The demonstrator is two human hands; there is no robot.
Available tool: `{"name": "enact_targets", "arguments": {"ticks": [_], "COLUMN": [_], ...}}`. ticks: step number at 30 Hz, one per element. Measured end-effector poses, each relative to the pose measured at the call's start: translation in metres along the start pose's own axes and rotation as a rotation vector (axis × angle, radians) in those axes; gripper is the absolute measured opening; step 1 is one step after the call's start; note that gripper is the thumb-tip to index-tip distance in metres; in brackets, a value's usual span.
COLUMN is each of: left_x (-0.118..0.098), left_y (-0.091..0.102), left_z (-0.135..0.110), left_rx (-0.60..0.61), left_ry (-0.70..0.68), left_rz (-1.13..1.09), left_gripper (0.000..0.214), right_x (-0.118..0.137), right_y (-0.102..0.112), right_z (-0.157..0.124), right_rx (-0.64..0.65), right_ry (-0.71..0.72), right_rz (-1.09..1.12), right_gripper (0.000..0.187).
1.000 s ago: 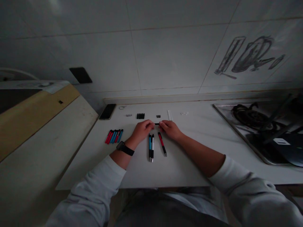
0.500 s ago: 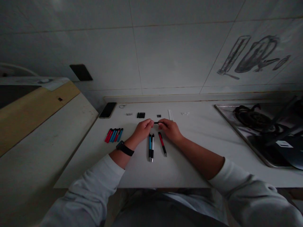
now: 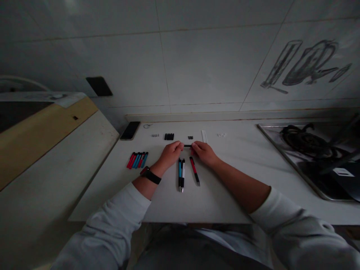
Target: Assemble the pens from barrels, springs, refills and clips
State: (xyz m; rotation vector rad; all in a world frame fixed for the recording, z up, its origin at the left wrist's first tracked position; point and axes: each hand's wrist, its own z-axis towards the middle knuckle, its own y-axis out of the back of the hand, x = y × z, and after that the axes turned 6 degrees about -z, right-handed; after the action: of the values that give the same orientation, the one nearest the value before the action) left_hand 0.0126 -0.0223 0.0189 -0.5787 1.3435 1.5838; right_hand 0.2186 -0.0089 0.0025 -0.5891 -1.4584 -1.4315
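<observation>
Head: left hand (image 3: 170,153), right hand (image 3: 205,153) angled inward, pinching black rod (image 3: 188,146).

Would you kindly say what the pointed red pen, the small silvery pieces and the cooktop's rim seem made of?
Pointed red pen: probably smooth plastic, judging by its solid, even colour; the silvery tip may be metal.
Small silvery pieces: likely bright metal from their colour, though too tiny to confirm.
Cooktop's rim: apparently metal, its grey edge showing a dull sheen.
</observation>
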Motion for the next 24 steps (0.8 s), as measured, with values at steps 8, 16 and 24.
{"name": "enact_targets", "arguments": {"ticks": [8,16,24], "left_x": [0.001,0.004,0.004], "left_y": [-0.002,0.000,0.088], "left_z": [-0.001,0.003,0.019], "left_rx": [0.013,-0.050,-0.153], "left_ry": [0.012,0.104,0.079], "left_rz": [0.011,0.001,0.531], "left_gripper": [0.038,0.045,0.034], "right_x": [0.001,-0.007,-0.015], "right_y": [0.000,-0.001,0.000], "right_z": [0.000,0.000,0.000], "right_rx": [-0.001,-0.090,-0.031], "right_ry": [0.010,0.128,0.100], "right_rz": [-0.105,-0.007,-0.043], "right_gripper": [0.028,0.016,0.018]}}
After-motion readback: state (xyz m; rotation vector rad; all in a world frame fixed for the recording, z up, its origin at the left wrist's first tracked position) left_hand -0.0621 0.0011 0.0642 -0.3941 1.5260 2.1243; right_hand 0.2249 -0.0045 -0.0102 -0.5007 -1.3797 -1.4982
